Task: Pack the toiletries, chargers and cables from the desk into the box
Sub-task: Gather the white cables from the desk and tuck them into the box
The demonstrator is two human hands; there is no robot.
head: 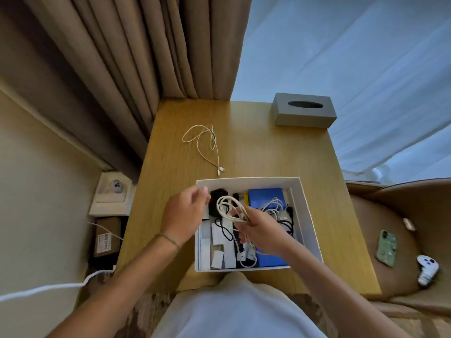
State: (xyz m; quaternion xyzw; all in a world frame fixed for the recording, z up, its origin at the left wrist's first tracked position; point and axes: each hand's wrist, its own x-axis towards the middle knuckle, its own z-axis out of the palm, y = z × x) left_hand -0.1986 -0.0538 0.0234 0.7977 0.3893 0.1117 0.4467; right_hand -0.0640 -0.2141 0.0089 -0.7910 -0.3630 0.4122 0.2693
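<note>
Nearest the body, at the desk's (317, 215) front edge: one white box (308, 215), open-topped, its near wall almost flush with that edge. Contents: white chargers (217, 234) along the left side, black cables (225, 231) in the middle, a blue pouch (266, 197) at the far right corner, a second white cable bundle (274, 207) lying on it.

Above the box, right hand (262, 231): fingers curled round a coiled white cable (228, 207), the loops hanging over the box's middle. Left hand (185, 211): over the box's left wall, fingertips drawn together just beside the coil; whether they pinch a strand cannot be told.

Beyond the box's far wall: a loose white cable (205, 142) on bare wood, its plug ends close to the wall, not touching it. Open desk surface all round it, left and right.

Far right corner of the desk: grey tissue box (303, 114), against the back edge.

Off the desk, left: wall socket (114, 189) and a brown carton (107, 236) below the desk's left edge, with a white lead (48, 289) trailing. Right: armchair (415, 203) close beside the desk's right edge, holding a green phone (386, 247) and a white game controller (427, 269).

Behind: brown curtain (146, 45) touching the desk's far left corner.
</note>
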